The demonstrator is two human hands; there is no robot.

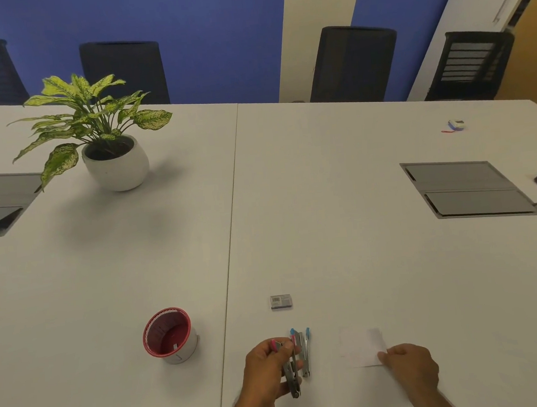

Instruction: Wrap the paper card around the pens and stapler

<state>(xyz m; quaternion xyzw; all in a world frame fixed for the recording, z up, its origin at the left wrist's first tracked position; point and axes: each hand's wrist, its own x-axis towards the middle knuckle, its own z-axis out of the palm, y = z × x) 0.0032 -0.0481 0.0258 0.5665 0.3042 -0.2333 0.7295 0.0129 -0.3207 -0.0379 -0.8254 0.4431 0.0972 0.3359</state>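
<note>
Left hand (267, 368) grips pink stapler (288, 370) — long axis pointing away | two blue staplers (304, 351) alongside | right hand (410, 367) pinches one paper (362, 347) on bench (324, 199)

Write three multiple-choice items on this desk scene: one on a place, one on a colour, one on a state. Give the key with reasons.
1. Where is the small box?
A. beyond the staplers
B. inside the cup
C. beside the plant

2. What colour is the cup's rim?
A. blue
B. red
C. green

3. What is the right hand doing?
A. lying flat on the table
B. gripping a stapler
C. pinching the paper

Key: 1 A, the box lies on the table just past the staplers. 2 B, the rim and inside are red. 3 C, its fingers pinch the paper's near corner, while the left hand holds a stapler.
</note>
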